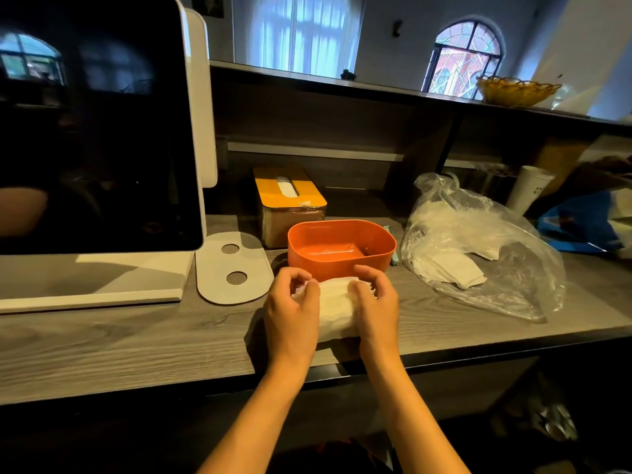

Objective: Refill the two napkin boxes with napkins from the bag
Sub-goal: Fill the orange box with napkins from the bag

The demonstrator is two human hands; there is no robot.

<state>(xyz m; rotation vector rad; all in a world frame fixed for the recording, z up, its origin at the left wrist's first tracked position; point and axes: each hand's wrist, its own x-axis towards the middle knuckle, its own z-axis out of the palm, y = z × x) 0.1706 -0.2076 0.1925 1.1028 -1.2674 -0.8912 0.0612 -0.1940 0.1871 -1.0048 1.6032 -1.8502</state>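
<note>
Just at 6 o'clock of the orange box [342, 249], on the surface [136, 340]: soft, light napkin stack [337, 307], squeezed between left hand [290, 313] and right hand [374, 302], both grips curled round its ends. Floppy, likely to splay; best held by both short ends.

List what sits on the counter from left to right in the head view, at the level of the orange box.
Monitor base → white lid with two holes → open orange box → clear plastic bag of napkins → blue bag. The closed yellow-lidded box lies farther back and the held napkins nearer, so both are left out.
</note>
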